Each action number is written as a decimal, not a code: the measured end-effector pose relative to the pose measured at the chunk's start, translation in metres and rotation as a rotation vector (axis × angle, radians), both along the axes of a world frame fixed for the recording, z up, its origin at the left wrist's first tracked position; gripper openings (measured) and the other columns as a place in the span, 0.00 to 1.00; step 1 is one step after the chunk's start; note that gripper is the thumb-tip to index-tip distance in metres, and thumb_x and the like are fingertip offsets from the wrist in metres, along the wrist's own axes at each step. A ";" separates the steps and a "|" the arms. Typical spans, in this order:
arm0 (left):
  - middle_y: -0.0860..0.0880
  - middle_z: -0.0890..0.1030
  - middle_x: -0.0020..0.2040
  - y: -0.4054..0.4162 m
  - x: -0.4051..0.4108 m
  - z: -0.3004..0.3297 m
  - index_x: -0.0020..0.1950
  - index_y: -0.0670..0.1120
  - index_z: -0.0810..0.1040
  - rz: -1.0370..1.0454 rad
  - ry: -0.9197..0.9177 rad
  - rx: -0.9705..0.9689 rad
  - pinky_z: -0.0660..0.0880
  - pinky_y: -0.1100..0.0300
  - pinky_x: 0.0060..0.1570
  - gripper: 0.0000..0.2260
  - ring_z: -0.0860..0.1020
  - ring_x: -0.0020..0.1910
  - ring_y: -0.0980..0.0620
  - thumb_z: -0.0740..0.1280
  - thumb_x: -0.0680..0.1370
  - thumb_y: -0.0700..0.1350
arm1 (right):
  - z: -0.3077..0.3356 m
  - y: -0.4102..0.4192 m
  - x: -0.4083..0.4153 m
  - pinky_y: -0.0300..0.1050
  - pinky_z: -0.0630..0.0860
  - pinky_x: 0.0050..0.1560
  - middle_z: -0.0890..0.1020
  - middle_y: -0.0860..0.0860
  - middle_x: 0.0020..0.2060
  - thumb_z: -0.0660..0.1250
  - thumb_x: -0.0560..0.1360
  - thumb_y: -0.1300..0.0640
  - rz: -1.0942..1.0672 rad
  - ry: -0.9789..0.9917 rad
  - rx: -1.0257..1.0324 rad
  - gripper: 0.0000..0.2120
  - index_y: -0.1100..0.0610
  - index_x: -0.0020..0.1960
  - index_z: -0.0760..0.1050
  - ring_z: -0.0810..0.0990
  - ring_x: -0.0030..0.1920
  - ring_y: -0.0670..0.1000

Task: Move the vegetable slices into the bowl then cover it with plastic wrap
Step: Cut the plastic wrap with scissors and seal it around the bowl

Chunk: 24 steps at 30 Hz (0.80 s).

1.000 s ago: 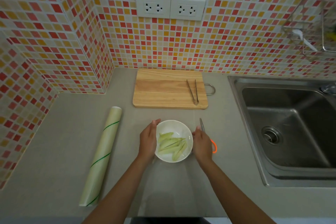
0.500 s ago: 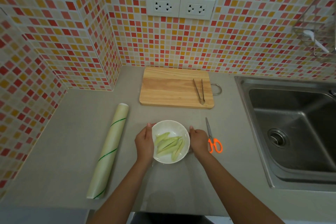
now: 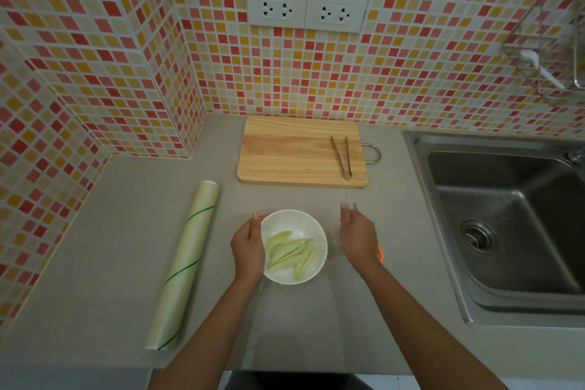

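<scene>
A white bowl stands on the grey counter and holds several pale green vegetable slices. My left hand cups the bowl's left side, thumb near the rim. My right hand hovers a short way right of the bowl, fingers stretched out, with nothing clearly in it. A faint glint of clear film shows between the bowl and that hand. How far the film reaches I cannot tell. The roll of plastic wrap lies to the left of the bowl.
A wooden cutting board with metal tongs lies behind the bowl. Orange-handled scissors lie mostly hidden under my right hand. A steel sink fills the right side. Tiled walls close the back and left.
My right hand has left the bowl's right side and moved right, over the scissors. My left hand stays against the bowl. The camera has shifted slightly.
</scene>
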<state>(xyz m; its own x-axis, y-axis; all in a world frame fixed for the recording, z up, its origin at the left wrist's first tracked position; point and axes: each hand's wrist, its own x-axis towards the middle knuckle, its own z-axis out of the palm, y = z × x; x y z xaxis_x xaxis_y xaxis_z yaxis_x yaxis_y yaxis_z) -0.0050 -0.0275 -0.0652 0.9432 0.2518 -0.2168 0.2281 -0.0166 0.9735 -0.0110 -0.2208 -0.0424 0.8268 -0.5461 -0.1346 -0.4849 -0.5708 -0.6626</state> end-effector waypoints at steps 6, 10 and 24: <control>0.49 0.85 0.45 0.000 0.000 0.001 0.49 0.46 0.84 0.010 0.001 0.015 0.77 0.67 0.42 0.17 0.82 0.45 0.54 0.56 0.82 0.49 | -0.005 0.019 -0.002 0.45 0.66 0.36 0.76 0.55 0.31 0.50 0.80 0.39 0.086 0.209 -0.043 0.30 0.57 0.27 0.66 0.76 0.36 0.56; 0.50 0.85 0.44 0.000 0.000 0.001 0.49 0.46 0.85 0.003 -0.010 0.030 0.76 0.64 0.43 0.17 0.82 0.44 0.55 0.57 0.83 0.49 | -0.008 0.021 -0.001 0.44 0.64 0.33 0.67 0.50 0.22 0.61 0.78 0.46 0.092 0.134 -0.034 0.27 0.56 0.24 0.60 0.71 0.30 0.55; 0.50 0.85 0.44 -0.003 -0.001 0.004 0.46 0.50 0.84 0.030 0.029 -0.057 0.77 0.60 0.44 0.17 0.82 0.44 0.52 0.57 0.82 0.50 | -0.019 0.012 0.004 0.46 0.67 0.39 0.81 0.59 0.41 0.58 0.80 0.47 0.068 0.123 -0.141 0.20 0.63 0.43 0.75 0.80 0.43 0.60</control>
